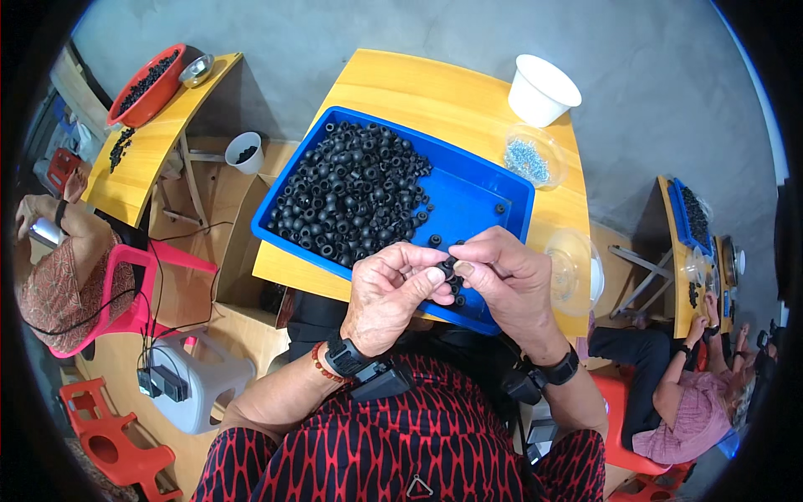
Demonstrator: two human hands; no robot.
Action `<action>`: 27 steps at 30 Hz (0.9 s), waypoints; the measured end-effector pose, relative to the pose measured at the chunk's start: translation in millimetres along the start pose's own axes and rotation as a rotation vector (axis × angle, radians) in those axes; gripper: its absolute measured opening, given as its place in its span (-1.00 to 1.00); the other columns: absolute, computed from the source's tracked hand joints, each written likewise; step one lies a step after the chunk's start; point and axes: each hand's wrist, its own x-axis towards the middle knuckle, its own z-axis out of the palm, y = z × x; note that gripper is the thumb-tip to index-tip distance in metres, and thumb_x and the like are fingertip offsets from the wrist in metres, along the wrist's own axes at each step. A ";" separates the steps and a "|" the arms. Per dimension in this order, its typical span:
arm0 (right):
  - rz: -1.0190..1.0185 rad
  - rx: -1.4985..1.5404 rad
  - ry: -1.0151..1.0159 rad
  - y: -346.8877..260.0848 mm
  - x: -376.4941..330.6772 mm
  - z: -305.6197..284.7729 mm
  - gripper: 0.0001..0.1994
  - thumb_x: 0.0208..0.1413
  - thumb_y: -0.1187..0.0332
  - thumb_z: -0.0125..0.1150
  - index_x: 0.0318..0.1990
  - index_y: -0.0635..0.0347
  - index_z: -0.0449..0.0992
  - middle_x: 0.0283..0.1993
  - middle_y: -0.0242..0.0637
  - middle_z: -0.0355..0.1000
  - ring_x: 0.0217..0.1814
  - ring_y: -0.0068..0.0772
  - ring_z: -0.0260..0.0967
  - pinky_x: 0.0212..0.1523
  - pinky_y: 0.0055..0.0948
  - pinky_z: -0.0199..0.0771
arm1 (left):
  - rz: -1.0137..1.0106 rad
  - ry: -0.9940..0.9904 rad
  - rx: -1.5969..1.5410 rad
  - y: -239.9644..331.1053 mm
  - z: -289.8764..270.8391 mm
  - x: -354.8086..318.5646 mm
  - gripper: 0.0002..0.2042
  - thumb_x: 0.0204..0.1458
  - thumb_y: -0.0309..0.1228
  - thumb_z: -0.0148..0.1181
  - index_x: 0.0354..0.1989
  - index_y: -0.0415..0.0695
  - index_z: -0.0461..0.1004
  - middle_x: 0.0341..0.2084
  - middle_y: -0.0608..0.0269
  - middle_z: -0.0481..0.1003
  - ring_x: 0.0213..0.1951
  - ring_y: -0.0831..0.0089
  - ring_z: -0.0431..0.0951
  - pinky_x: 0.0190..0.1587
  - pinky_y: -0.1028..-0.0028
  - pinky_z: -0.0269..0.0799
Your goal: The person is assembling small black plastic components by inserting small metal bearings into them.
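Over the near side of a blue plastic tray (pixel 474 201), a small black piece (pixel 449 267) is grasped by both grips, pinched between thumb and fingers of left hand (pixel 386 293) and right hand (pixel 508 274). The tray is rectangular, with raised walls; a heap of rounded, hollow-ended black parts (pixel 351 192) covers its left portion. The table (pixel 406 79) beneath has a yellow wood-grain top. On its right side stand a smooth white tub (pixel 535 100), a clear round dish (pixel 555 156) of shiny bits (pixel 525 159) and another transparent dish (pixel 570 259). Beyond is a mottled grey wall (pixel 293 50).
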 end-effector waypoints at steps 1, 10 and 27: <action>-0.005 -0.012 0.005 0.2 -1.1 -0.1 -0.87 0.07 0.62 0.27 -0.22 0.27 0.62 -0.30 -0.32 0.51 -0.25 -0.52 0.46 -0.23 -0.55 0.46 | -0.004 -0.001 0.006 0.1 0.2 -0.2 -0.84 0.18 -0.59 0.19 -0.08 -0.30 0.49 -0.27 0.08 0.59 -0.34 0.36 0.66 -0.21 0.41 0.64; -0.076 -0.090 0.017 -6.3 -12.2 4.8 -0.87 0.08 0.62 0.27 -0.22 0.24 0.61 -0.30 -0.29 0.49 -0.28 -0.47 0.45 -0.28 -0.53 0.48 | -0.029 -0.015 0.016 3.0 4.8 -8.8 -0.86 0.18 -0.59 0.18 -0.10 -0.30 0.48 -0.28 0.09 0.58 -0.35 0.43 0.65 -0.25 0.42 0.67; -0.306 -0.329 0.012 -13.6 -47.2 -1.4 -0.68 -0.05 0.65 0.29 -0.08 0.24 0.57 -0.21 -0.16 0.51 -0.22 -0.29 0.50 -0.23 -0.42 0.54 | -0.112 -0.101 -0.138 -5.3 13.9 -22.5 -0.94 0.19 -0.60 0.15 -0.19 -0.25 0.46 -0.30 0.06 0.60 -0.30 0.37 0.68 -0.20 0.39 0.70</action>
